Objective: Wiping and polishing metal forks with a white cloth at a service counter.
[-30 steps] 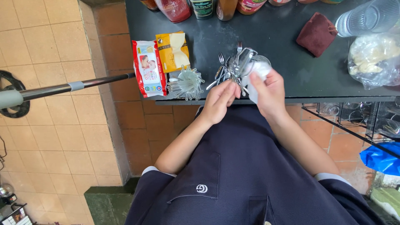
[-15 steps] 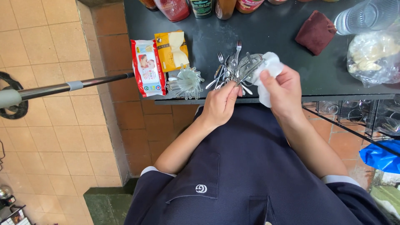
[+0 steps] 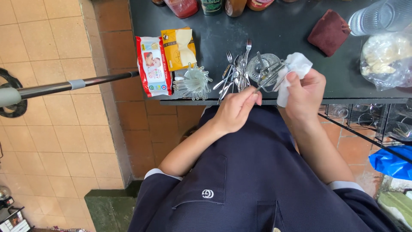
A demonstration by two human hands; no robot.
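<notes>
Pinched between the fingers of the left hand (image 3: 235, 111) is the handle end of a metal utensil (image 3: 269, 78), whose other end runs up into the white cloth (image 3: 293, 71) that the right hand (image 3: 304, 93) has wrapped and closed around it. Both hands sit at the front edge of the black counter (image 3: 292, 32).

Far left, a metal pole with a grey grip (image 3: 73, 84) reaches toward the counter over tan floor tiles. On the counter's left end lies a flat red and white packet of wipes (image 3: 152, 65), upright and rectangular, with a yellow packet (image 3: 178, 48) touching its right side. Just beside them sits a bundle of clear plastic picks (image 3: 193, 81), then a pile of forks and spoons (image 3: 236, 73), then a small clear glass dish (image 3: 265, 65) behind the held utensil. Further right lie a dark red folded cloth (image 3: 329, 33), a stack of clear plastic cups (image 3: 380, 17) on its side, and a clear bag with pale contents (image 3: 386, 60).
</notes>
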